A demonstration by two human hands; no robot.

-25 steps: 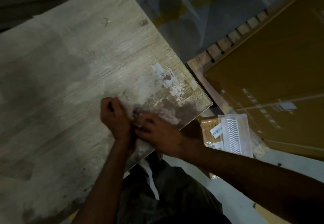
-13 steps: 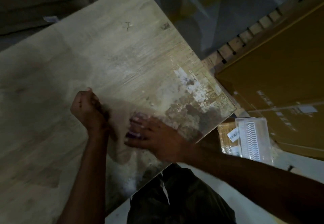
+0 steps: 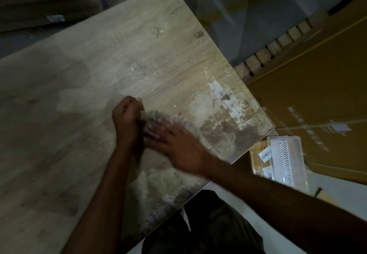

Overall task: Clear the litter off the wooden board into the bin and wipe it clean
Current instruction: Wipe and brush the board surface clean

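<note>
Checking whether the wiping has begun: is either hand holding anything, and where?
Cannot be told. The left hand is curled into a fist; the right hand lies blurred on the board, with something pale between them.

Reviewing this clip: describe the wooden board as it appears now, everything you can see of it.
The wooden board is a large, flat, pale panel with fine grain, lying at an angle to the camera. Its near right corner shows brown staining and flaky white residue, with more grime along the near edge. Small dark marks sit near the far edge. The left hand, fingers curled, and the motion-blurred, flatter right hand both rest on it beside the stained patch. No loose litter is discernible.
</note>
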